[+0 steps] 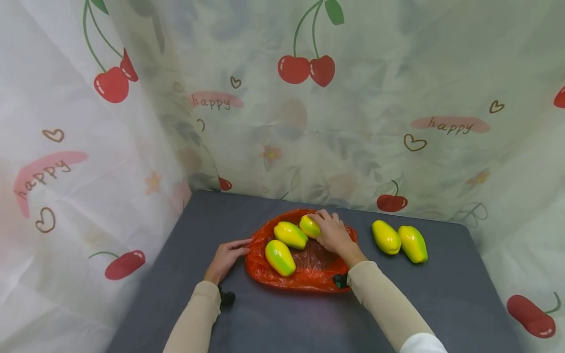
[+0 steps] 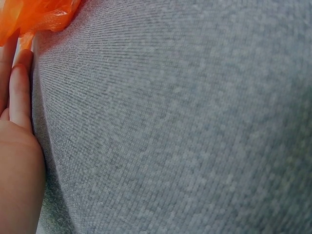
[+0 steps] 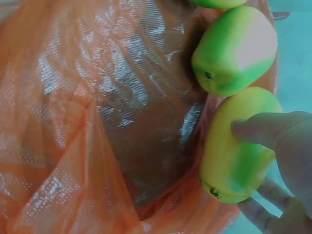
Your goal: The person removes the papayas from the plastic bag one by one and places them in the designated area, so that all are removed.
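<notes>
A red-orange plastic bag [image 1: 265, 274] lies on the grey table with its mouth spread wide. Two yellow-green mangoes rest inside, one nearer the front [image 1: 280, 258] and one behind it [image 1: 291, 235]. At the bag's back side, my right hand [image 1: 333, 233] grips a third mango [image 1: 310, 226]. The right wrist view shows the thumb across this mango [image 3: 234, 161] and fingers around its other side. My left hand [image 1: 226, 257] touches the bag's left edge with fairly straight fingers; in the left wrist view the orange plastic [image 2: 44, 14] covers its fingertips.
Two more mangoes lie side by side on the table right of the bag, one on the left [image 1: 386, 237] and one on the right [image 1: 413, 244]. A cherry-patterned curtain [image 1: 273, 122] surrounds the dark grey table [image 1: 287, 323] at the back and sides.
</notes>
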`<move>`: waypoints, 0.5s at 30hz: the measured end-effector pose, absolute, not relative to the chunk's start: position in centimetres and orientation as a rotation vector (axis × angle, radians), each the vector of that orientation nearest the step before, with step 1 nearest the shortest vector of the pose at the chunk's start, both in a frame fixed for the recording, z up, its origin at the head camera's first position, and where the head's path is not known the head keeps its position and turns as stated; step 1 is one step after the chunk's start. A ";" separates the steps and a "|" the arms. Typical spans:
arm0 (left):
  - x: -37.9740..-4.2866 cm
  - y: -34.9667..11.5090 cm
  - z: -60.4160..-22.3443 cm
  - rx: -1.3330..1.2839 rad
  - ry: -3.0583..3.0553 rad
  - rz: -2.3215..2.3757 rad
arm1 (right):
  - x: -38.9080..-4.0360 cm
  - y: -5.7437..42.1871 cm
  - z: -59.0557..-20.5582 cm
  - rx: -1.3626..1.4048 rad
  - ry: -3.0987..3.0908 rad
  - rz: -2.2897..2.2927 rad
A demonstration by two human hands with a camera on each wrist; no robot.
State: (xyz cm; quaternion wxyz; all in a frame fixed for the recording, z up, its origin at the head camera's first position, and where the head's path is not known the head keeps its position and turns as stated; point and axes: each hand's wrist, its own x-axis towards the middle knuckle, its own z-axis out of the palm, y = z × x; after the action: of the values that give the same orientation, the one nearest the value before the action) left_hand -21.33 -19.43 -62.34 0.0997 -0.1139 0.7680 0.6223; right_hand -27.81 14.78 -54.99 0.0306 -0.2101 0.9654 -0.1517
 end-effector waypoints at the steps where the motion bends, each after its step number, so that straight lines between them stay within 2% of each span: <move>1: -21.3 -19.5 -62.3 -0.343 2.271 1.839 | -27.8 14.7 -54.9 -0.643 2.978 -0.468; 15: -21.2 -19.6 -62.4 -0.342 2.273 1.827 | -27.0 15.0 -53.5 -0.646 3.003 -0.542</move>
State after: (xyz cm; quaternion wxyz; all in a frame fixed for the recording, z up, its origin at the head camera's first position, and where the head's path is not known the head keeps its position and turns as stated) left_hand -21.18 -19.61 -62.39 0.1023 -0.1158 0.7700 0.6190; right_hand -26.98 14.95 -53.51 0.0112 -0.2072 0.9627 -0.1738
